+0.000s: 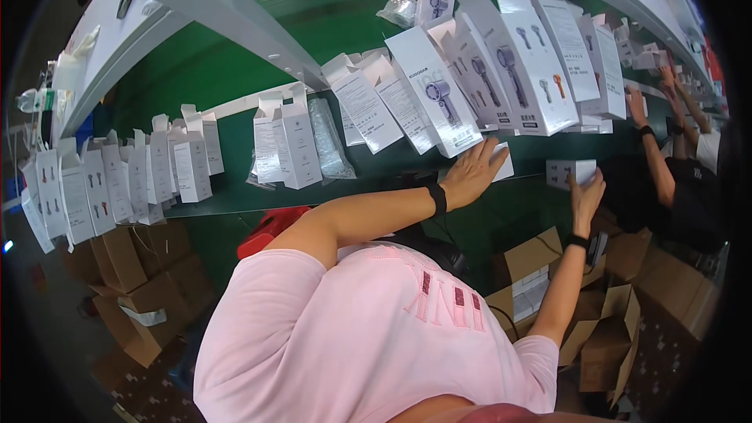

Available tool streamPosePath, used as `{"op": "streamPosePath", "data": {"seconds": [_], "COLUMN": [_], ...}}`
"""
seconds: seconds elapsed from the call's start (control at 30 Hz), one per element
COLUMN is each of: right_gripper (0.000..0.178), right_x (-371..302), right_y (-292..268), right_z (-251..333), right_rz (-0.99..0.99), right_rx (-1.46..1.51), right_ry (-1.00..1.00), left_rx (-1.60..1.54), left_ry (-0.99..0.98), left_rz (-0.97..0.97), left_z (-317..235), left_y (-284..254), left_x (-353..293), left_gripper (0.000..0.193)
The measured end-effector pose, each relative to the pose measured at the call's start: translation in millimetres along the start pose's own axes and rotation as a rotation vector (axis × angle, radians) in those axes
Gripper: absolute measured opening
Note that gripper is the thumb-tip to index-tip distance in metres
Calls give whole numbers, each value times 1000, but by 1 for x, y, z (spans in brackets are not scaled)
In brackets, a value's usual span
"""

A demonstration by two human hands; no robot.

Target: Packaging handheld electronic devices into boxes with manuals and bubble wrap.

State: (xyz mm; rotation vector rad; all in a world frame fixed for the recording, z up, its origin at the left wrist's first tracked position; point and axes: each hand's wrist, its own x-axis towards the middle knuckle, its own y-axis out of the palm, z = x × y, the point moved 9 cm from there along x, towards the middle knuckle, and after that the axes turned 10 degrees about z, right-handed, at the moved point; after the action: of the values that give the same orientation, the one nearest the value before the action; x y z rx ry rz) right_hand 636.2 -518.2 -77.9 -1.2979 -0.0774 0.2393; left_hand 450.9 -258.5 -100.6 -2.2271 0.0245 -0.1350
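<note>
My right hand (586,196), with a black wristband, is closed on a small white box (559,174) just off the table's front edge. My left hand (468,178), also with a black band, lies with fingers stretched out on the green table. It rests against another small white box (504,164), which its fingers partly cover. Right behind the left hand stands a tall white carton (439,94) printed with a purple handheld fan. More printed fan cartons (533,70) lean in a row to its right, several with open flaps.
Open white boxes (298,145) and a bubble-wrap pouch (329,141) stand at the left, beyond them a long row of cartons (117,180). Cardboard boxes (611,337) sit on the floor. A metal frame post (251,23) crosses the table. At right a co-worker's arm (658,160) reaches in.
</note>
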Motion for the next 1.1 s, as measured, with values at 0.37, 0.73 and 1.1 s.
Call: {"op": "streamPosePath", "data": {"seconds": [0.37, 0.73, 1.1], "right_gripper": [77, 83, 71], "right_x": [-115, -211, -244], "right_y": [-117, -130, -29], "right_z": [133, 323, 491], "right_rz": [96, 345, 962], "right_rx": [-143, 122, 591], "right_ry": [64, -486, -607], "left_rx": [-97, -647, -1420], "left_ry": [131, 389, -66], "left_rz": [-26, -48, 25], "left_z": [-40, -66, 93], "left_y": [-8, -181, -257], "left_x": [-25, -97, -237], "left_gripper": [85, 96, 92]}}
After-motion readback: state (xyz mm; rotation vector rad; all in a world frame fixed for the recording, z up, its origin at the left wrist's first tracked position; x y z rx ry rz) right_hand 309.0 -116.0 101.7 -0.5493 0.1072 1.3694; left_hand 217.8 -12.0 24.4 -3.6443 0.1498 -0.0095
